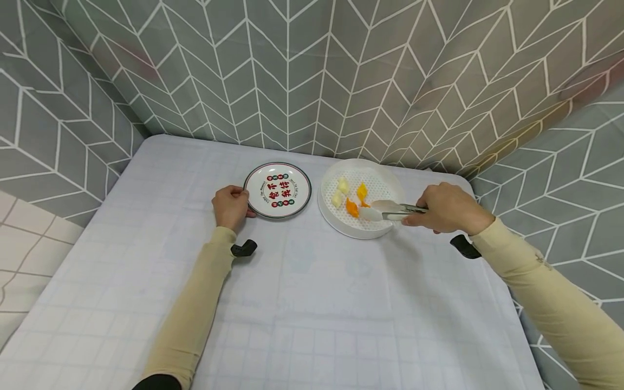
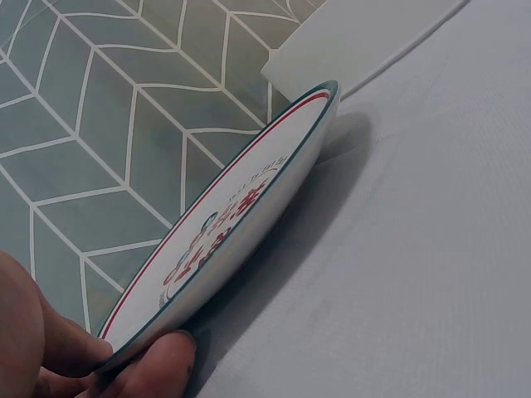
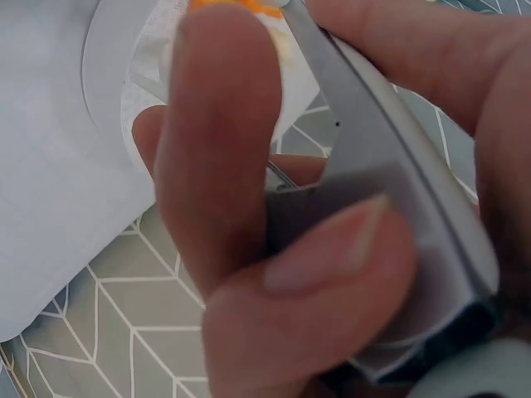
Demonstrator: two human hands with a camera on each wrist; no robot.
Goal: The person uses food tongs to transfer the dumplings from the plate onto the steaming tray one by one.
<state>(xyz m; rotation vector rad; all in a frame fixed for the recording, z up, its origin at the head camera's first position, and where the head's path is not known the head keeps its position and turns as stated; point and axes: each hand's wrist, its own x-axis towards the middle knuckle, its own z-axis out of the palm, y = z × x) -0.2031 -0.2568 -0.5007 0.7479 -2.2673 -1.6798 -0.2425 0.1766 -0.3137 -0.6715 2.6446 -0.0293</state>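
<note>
My left hand (image 1: 231,207) pinches the left rim of a white plate (image 1: 277,189) with red characters and a dark rim line. In the left wrist view, a shadow falls below that plate (image 2: 249,236). My right hand (image 1: 446,206) grips metal tongs (image 1: 385,206) with pale, spoon-like tips. The tips are parted over a round white tray (image 1: 327,219) with a perforated lining, close to an orange piece (image 1: 352,208); I cannot tell whether they touch it. Another orange piece (image 1: 362,192) and pale yellow pieces (image 1: 343,185) lie in the tray. Fingers wrap the tongs (image 3: 398,166) in the right wrist view.
A white cloth (image 1: 312,303) covers the table under both dishes. Grey curtains (image 1: 312,81) with white chevron lines hang behind the table and at both sides. Pale floor tiles (image 1: 29,238) show at the left.
</note>
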